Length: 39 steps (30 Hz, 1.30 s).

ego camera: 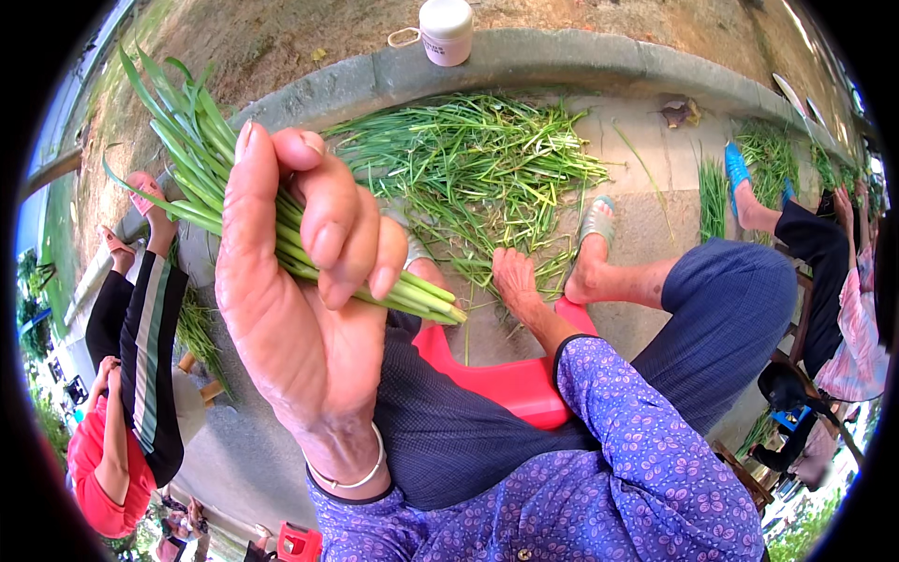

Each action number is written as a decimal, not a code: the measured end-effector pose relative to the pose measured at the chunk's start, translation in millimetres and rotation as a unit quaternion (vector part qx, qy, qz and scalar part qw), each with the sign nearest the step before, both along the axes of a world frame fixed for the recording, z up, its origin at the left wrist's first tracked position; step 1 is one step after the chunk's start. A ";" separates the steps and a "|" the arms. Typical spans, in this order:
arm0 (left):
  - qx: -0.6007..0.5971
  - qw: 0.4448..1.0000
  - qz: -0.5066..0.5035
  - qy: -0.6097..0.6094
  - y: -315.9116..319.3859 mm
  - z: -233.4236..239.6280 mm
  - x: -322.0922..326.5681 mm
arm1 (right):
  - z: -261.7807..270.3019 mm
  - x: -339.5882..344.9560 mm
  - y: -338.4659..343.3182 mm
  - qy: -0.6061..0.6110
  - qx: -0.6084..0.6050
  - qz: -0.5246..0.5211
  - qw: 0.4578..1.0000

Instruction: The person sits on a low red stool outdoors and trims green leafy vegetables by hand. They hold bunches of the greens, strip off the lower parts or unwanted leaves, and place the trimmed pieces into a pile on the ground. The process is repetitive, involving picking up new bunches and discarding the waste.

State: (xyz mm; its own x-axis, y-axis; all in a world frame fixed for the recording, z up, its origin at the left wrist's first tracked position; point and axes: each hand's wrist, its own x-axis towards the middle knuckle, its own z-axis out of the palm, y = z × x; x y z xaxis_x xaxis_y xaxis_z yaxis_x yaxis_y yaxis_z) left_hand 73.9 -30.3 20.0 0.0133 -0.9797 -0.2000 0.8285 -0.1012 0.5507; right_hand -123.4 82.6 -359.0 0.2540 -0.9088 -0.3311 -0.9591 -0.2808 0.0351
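My left hand [309, 281] is raised close to the camera, its fingers curled around a bunch of long green leafy stalks [189, 168]. The pale cut ends of the bunch point to the lower right, the flat leaf tips to the upper left. Down at the near edge of a loose heap of green stalks [477, 147], my right hand [518, 279] reaches in among the strands. Its fingertips are hidden, so whether it grips any strands cannot be made out. The heap lies spread on the concrete ground in front of my sandalled feet.
A red plastic stool [513, 386] is beneath me. On the curved concrete kerb [562, 60] stands a white lidded cup [447, 31] with a loop handle. A person in red [112, 471] sits at left; another in blue shoes [737, 172] sits at right beside more green stalks [712, 200].
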 end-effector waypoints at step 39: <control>0.020 0.995 0.003 -0.096 -1.0 -10.4 -11.1 | 186.6 -45.8 -97.9 -0.112 0.168 0.028 0.979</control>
State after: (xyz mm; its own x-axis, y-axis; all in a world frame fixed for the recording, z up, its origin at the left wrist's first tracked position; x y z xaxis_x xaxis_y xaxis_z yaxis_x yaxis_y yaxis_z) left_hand 62.8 -31.3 9.6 0.0608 -0.9707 -0.2326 0.7087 -0.1222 0.6948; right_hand -169.2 -15.2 -172.5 0.4004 -0.7412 -0.5388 -0.9151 -0.2925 -0.2777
